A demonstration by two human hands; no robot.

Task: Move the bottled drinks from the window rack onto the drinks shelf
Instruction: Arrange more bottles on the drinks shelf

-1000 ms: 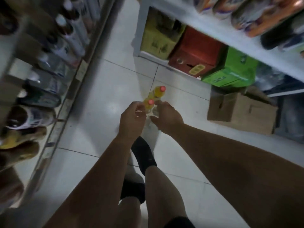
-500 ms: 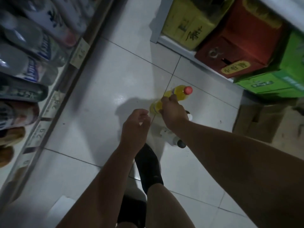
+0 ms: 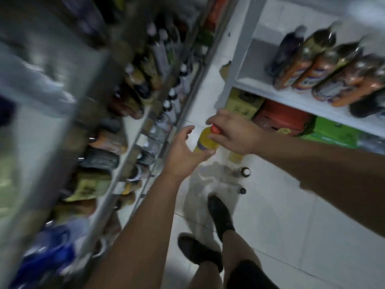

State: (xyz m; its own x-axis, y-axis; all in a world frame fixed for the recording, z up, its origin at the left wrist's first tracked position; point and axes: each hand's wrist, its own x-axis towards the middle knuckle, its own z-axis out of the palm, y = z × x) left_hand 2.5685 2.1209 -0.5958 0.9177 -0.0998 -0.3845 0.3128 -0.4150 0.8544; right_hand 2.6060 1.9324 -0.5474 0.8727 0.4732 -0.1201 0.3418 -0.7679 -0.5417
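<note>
A yellow drink bottle (image 3: 205,140) with a red cap hangs in mid-aisle, and my right hand (image 3: 233,133) grips it at the neck. Several clear bottles (image 3: 233,174) with dark caps hang below that hand; how they are held is hidden. My left hand (image 3: 183,151) is beside the yellow bottle's lower part, fingers spread, touching or nearly touching it. The drinks shelf (image 3: 133,142) full of lying bottles runs along the left, blurred. A white rack (image 3: 291,97) with orange-labelled bottles stands on the right.
Yellow, red and green cartons (image 3: 287,119) sit under the white rack. White floor tiles (image 3: 291,226) fill the aisle between the two shelves. My legs and black shoes (image 3: 218,217) are below the hands.
The view has swung up from the floor to the shelves. My right hand has lifted the yellow bottle, and my left hand has opened beside it.
</note>
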